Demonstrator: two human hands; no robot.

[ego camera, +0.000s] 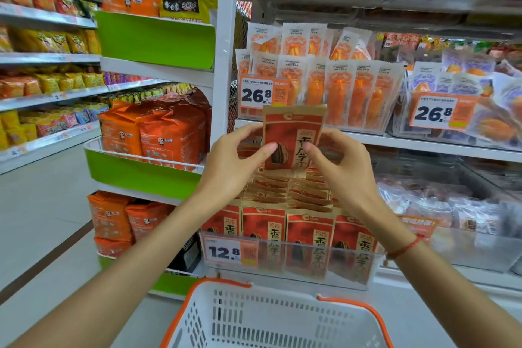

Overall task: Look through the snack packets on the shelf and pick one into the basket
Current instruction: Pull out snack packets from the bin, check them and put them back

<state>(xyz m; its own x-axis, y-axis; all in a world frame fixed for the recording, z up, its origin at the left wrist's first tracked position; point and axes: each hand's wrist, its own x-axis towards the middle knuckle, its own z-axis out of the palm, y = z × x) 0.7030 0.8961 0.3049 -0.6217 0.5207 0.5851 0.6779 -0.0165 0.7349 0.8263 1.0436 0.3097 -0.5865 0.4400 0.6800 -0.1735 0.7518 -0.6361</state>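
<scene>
Holding a red and brown snack packet (293, 137) upright above the rows of like packets (308, 230) on the shelf (423, 144), the person pinches it from both sides: the left hand (240, 154) has its thumb on the packet's front and its fingers curled behind the left edge, and the right hand (336, 158) does the same at the right edge. The packet looks like a paper pouch, light and fairly stiff at the seams but soft in the belly, so it will likely crumple if squeezed in the middle; the side seams or the flat top strip seem the safest places to hold, and one hand should be enough to carry it. It is unlikely to slip, since the paper face looks matte. Below, the white basket (197, 316) with its orange handle (358, 309) sits open just in front of the clear shelf guard (288, 260), whose top edge stands between the packet and the basket. There is free room straight toward the person and down, provided the packet clears that guard and the raised handle.
</scene>
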